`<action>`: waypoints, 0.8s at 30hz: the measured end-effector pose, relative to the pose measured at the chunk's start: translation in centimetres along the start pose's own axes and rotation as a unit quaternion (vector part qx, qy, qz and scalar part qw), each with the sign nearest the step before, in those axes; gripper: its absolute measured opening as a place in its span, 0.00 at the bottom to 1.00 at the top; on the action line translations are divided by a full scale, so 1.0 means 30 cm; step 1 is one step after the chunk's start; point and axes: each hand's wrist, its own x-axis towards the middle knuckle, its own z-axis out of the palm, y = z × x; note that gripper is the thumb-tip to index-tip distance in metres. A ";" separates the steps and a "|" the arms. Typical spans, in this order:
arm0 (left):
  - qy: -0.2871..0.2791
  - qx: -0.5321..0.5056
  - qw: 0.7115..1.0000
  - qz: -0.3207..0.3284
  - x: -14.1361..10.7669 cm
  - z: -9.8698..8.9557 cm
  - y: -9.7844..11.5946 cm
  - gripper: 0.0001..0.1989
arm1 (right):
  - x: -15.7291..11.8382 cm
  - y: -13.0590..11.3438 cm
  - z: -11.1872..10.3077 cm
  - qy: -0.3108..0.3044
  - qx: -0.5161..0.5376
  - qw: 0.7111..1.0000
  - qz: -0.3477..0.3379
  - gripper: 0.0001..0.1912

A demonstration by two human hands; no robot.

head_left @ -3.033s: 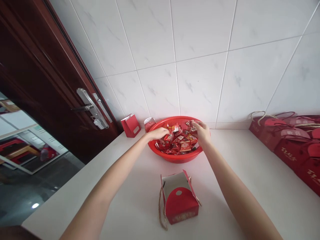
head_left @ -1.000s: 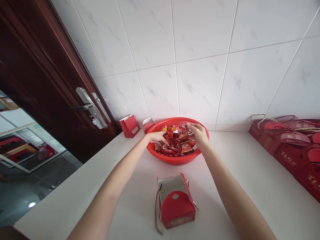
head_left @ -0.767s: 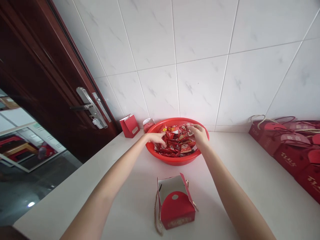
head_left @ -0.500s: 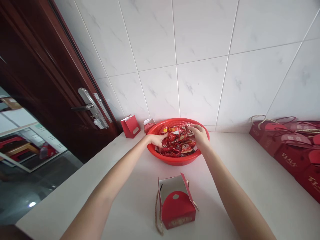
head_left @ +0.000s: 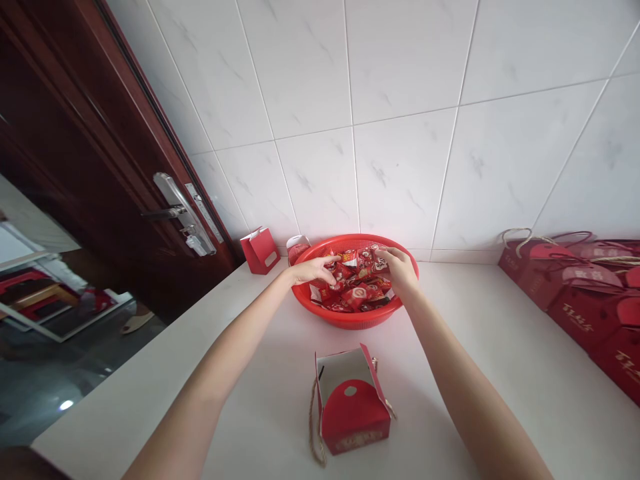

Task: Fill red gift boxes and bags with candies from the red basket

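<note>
A red plastic basket (head_left: 350,323) holds a heap of red-wrapped candies (head_left: 361,293). My left hand (head_left: 315,269) is over the left part of the heap, its fingers and thumb apart with nothing seen between them. At the basket's right side my right hand (head_left: 399,265) is closed, its fingertips on a red candy packet (head_left: 381,264) with white print. Closer to me stands a red gift box (head_left: 355,417), open at the top, with a rope handle hanging at its side. The inside of the box looks pale.
A small red paper box (head_left: 260,251) and another red box (head_left: 299,248) stand by the tiled wall, left of the basket. Several red gift boxes (head_left: 575,310) with rope handles line the right side. A dark door (head_left: 125,153) and a person's foot (head_left: 137,320) show at left.
My left hand has lifted a little out of the heap and its fingers have spread. Candies beneath it have shifted. My right hand stays at the packet. A foot has appeared beyond the door.
</note>
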 end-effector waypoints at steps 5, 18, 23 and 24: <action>0.042 -0.117 0.987 0.099 0.006 -0.025 -0.026 0.44 | 0.000 0.004 -0.003 -0.002 -0.007 1.000 -0.002 0.08; 0.045 -0.094 0.991 0.081 -0.015 0.003 -0.005 0.22 | 0.004 0.011 -0.008 -0.014 -0.013 1.000 -0.020 0.11; 0.079 0.143 0.986 0.032 -0.012 0.019 0.023 0.20 | 0.001 0.015 -0.010 -0.016 -0.019 0.999 -0.023 0.12; 0.072 0.177 0.981 0.023 -0.009 0.018 0.028 0.19 | 0.002 0.015 -0.010 -0.017 -0.020 0.999 -0.024 0.11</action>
